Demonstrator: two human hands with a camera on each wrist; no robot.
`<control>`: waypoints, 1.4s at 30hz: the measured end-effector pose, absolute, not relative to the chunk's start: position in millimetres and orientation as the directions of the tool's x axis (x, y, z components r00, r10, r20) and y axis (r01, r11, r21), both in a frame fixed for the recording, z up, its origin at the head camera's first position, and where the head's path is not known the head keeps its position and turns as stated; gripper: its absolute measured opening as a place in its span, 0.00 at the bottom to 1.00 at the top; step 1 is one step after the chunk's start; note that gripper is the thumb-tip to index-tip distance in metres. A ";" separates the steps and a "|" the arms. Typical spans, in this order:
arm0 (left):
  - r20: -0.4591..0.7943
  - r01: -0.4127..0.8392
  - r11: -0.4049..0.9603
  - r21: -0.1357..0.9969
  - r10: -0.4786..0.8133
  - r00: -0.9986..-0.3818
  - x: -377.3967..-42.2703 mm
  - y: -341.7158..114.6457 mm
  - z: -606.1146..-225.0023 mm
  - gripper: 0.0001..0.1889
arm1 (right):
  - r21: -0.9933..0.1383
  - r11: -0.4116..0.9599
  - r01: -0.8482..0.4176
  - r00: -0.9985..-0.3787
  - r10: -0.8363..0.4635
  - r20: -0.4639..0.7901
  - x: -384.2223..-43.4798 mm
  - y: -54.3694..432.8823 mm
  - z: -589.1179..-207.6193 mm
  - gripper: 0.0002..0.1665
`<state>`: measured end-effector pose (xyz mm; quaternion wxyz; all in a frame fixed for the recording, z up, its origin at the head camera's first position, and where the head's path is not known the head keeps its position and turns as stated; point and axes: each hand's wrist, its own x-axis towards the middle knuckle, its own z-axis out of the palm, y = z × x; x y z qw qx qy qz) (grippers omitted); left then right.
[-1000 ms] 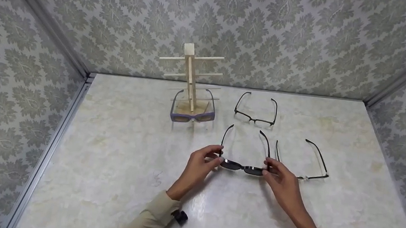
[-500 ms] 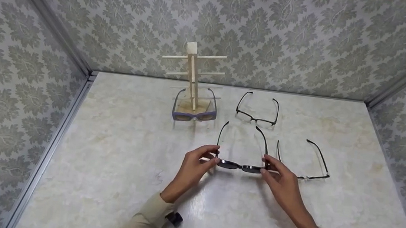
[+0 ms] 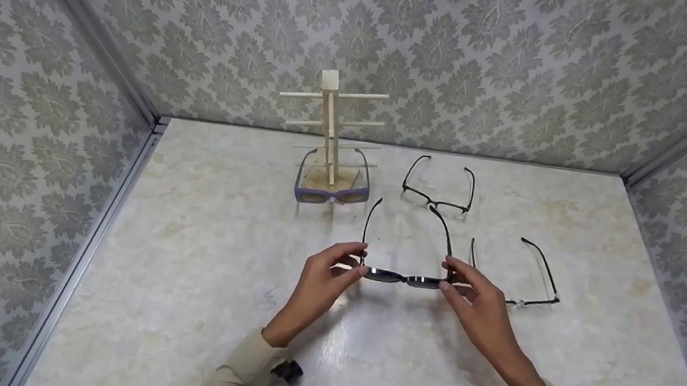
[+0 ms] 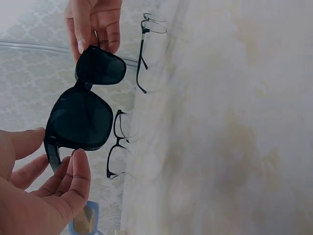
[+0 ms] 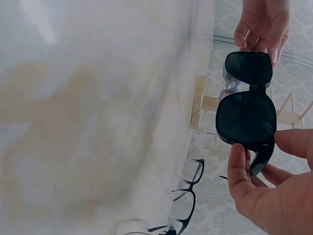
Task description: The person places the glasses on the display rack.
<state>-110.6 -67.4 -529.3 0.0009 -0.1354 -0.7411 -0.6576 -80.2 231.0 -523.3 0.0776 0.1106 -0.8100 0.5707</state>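
A pair of black sunglasses (image 3: 387, 276) with dark lenses is held between both hands, temples unfolded and pointing toward the back wall. My left hand (image 3: 317, 284) pinches the left hinge corner between thumb and fingers. At the opposite corner my right hand (image 3: 482, 308) grips the frame in the same way. In the left wrist view the lenses (image 4: 82, 117) face the camera, with the table surface off to one side. Just right of the right hand, black-rimmed eyeglasses (image 3: 547, 300) lie on the table, partly hidden by that hand.
A wooden display stand (image 3: 330, 122) with several crossbars rises at the back. Purple-framed sunglasses (image 3: 333, 196) sit on its lowest part. Another pair of black eyeglasses (image 3: 437, 203) lies unfolded on the table (image 3: 200, 236) right of the stand. Patterned walls (image 3: 432, 56) enclose the back and sides.
Both hands keep hold of the black sunglasses. The left hand and the sunglasses have shifted slightly left and toward the back, while the lenses have tilted to look narrower. The view has shifted slightly.
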 end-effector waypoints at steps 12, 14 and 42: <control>0.240 0.260 0.117 0.959 0.159 -0.958 -107.9 -82.4 -512.7 0.20 | -0.879 0.354 -0.319 -0.947 -0.150 0.284 -89.1 219.1 -503.5 0.29; 0.237 0.255 0.119 0.959 0.148 -0.960 -107.8 -85.2 -510.2 0.20 | -0.880 0.351 -0.322 -0.946 -0.155 0.284 -91.5 216.6 -501.2 0.29; 0.280 0.283 0.174 0.943 0.041 -0.959 -106.2 -131.5 -482.2 0.21 | -0.878 0.271 -0.395 -0.902 -0.295 0.315 -128.1 174.9 -474.1 0.27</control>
